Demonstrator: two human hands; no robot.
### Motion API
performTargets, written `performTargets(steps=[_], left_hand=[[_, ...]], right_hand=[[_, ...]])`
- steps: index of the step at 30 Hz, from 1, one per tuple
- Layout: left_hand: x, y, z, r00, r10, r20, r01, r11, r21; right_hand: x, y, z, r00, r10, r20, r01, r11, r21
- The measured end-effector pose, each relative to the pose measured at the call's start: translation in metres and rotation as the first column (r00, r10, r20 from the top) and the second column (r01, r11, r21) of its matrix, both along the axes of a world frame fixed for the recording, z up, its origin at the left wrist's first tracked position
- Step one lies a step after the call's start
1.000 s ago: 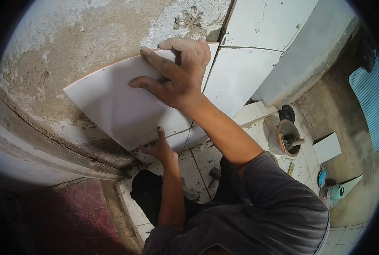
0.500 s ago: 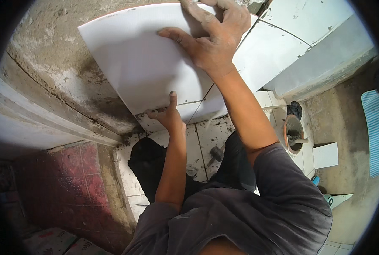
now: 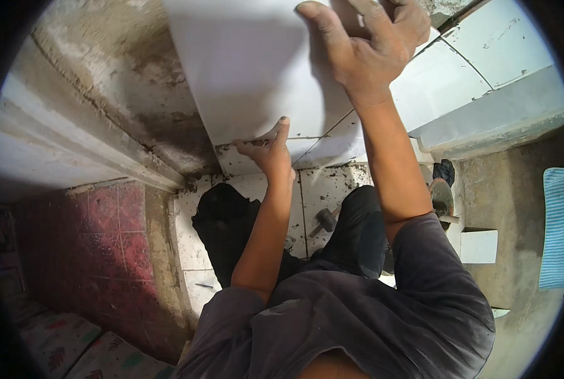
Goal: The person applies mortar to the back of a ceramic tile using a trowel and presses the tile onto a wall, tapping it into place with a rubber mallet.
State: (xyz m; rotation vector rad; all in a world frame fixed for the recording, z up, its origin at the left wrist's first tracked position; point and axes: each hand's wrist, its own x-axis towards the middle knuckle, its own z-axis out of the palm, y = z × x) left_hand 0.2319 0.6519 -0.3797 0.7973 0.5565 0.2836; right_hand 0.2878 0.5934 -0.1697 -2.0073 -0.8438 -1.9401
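A large white tile (image 3: 244, 69) stands against the wall in front of me, and its top runs out of the picture. My right hand (image 3: 380, 50) lies on its upper right part with the fingers spread and the thumb stretched to the left. Lower down, my left hand (image 3: 272, 151) rests at the tile's bottom edge, thumb pointing up and fingers stretched leftward. Below that edge is a narrow row of white wall tile (image 3: 237, 162) spotted with mortar. More white tiles (image 3: 436, 82) cover the wall to the right.
A hammer (image 3: 325, 220) lies on the white floor tiles between my knees. To the right are a bucket (image 3: 442, 196) with a tool handle across it, a loose white tile (image 3: 479, 246) and a blue striped cloth (image 3: 557, 227). Dark red tiles (image 3: 79, 240) lie left.
The view has shifted, so the tile's top edge has left the picture. Both hands stay on the tile and now appear higher and further right.
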Motion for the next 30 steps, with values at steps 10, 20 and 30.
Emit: performTargets(steps=[10,20,30], left_hand=[[0.0,0.006,0.0,0.998,0.057,0.009,-0.057,0.998,0.031],[-0.008,0.008,0.005,0.985,0.072,-0.156,-0.03,0.966,0.256],[0.0,0.009,-0.024,0.986,0.162,-0.048,-0.112,0.839,0.532]], right_hand=[[0.009,-0.007,0.004,0.995,0.019,0.098,-0.01,0.996,-0.091],[0.014,-0.011,0.001,0.997,0.023,0.069,-0.02,0.998,-0.051],[0.01,-0.007,-0.006,0.998,-0.066,0.023,0.066,0.997,0.031]])
